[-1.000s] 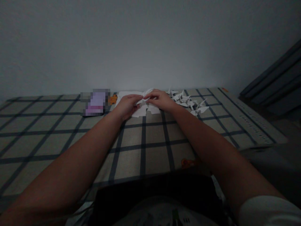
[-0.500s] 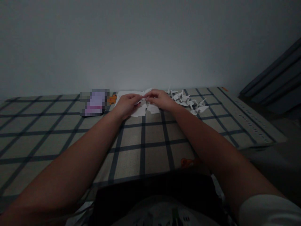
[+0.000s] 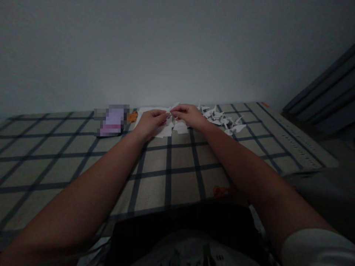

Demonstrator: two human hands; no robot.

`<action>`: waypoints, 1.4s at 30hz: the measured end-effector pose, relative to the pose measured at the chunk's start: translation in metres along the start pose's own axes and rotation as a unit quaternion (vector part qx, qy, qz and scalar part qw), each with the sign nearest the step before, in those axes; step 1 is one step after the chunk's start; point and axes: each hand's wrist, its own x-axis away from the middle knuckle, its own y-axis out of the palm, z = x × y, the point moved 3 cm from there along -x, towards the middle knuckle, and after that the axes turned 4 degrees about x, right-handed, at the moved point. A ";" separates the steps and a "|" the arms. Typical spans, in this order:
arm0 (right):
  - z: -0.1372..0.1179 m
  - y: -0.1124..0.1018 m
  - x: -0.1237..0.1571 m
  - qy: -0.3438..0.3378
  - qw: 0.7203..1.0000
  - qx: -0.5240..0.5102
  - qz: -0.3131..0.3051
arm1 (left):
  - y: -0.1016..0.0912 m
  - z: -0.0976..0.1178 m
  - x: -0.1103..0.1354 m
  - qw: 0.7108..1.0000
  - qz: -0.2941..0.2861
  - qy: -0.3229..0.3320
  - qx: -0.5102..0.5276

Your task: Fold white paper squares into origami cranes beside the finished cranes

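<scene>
Between my two hands is a small folded piece of white paper (image 3: 174,106), its pointed tip rising toward the wall. My left hand (image 3: 151,121) pinches it from the left with thumb and forefinger. From the right, my right hand (image 3: 190,114) pinches it too, knuckles raised. White paper sheets (image 3: 166,132) lie flat under both hands, partly covered by them. Beside my right hand is a pile of folded white paper cranes (image 3: 220,118), several of them overlapping.
A phone with a lilac screen (image 3: 113,120), blurred out, lies left of the papers on the checked tablecloth (image 3: 155,177). Near it is an orange patch (image 3: 133,117). A pale wall (image 3: 177,51) stands right behind the table. Dark folded cloth (image 3: 324,92) hangs at the far right.
The paper's pointed tip shows a little more clearly between my fingers. My right fingers have shifted slightly; both arms stay nearly in place.
</scene>
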 end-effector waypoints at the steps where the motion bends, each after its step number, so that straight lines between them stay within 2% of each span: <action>1: 0.001 0.000 -0.001 0.005 1.000 -0.021 0.011 | 0.001 0.000 0.001 1.000 0.000 -0.001 0.008; 6: 0.002 0.000 -0.001 0.019 0.997 -0.073 0.026 | 0.006 0.002 0.005 0.999 -0.006 -0.015 0.047; 13: 0.001 -0.001 0.000 -0.009 0.999 -0.048 0.003 | 0.005 0.009 0.007 0.998 0.006 0.000 0.056; 19: 0.000 -0.003 -0.002 -0.050 0.999 0.015 -0.007 | 0.008 0.008 0.006 0.993 -0.006 -0.009 0.120; 25: -0.004 -0.004 -0.001 -0.081 0.993 0.084 -0.002 | 0.004 0.005 0.001 0.997 0.004 0.009 0.079; 32: -0.001 -0.001 -0.001 -0.035 0.999 0.032 0.025 | 0.003 0.004 0.004 1.000 0.003 0.024 0.000; 38: -0.004 -0.003 0.000 -0.041 0.998 0.039 0.030 | 0.005 0.006 0.009 1.000 0.003 0.017 -0.021; 42: -0.004 -0.003 0.000 -0.039 0.998 0.050 0.011 | 0.004 0.006 0.009 1.000 0.008 0.011 -0.017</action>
